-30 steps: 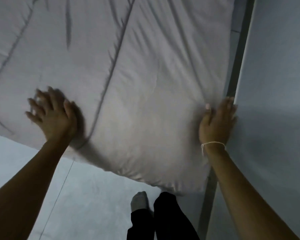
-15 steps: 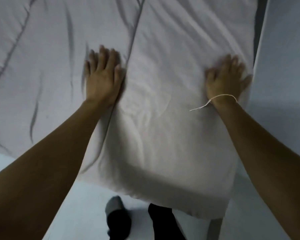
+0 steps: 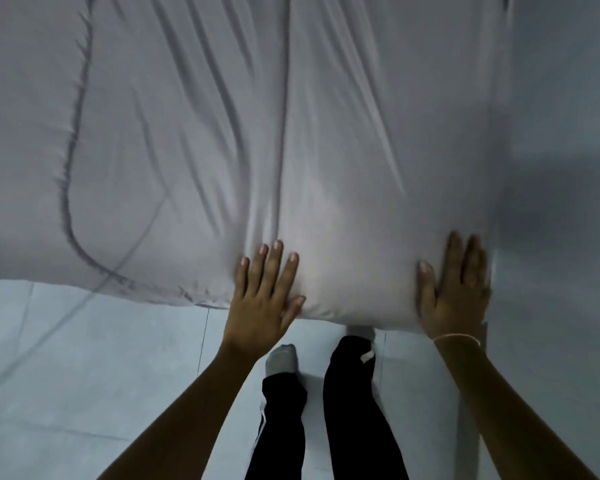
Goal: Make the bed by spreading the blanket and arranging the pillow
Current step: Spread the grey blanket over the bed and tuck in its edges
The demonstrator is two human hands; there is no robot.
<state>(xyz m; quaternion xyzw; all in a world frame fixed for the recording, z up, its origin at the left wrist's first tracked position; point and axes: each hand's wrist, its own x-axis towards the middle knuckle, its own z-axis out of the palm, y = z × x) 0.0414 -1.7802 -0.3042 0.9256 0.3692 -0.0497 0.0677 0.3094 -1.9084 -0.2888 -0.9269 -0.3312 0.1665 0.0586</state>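
Note:
A pale grey quilted blanket covers the bed and fills the upper part of the view, with long creases running toward its near edge. My left hand lies flat on the near edge of the blanket, fingers spread. My right hand rests flat on the blanket's near right corner, beside the wall; a thin string bracelet circles its wrist. Neither hand grips the fabric. No pillow is in view.
A grey wall runs along the right side of the bed. Pale tiled floor lies below the blanket's edge. My legs in black trousers and a grey sock stand close to the bed.
Both hands have slid back from the middle of the blanket to its near edge, smoothing it. The view has shifted so more floor and my legs show.

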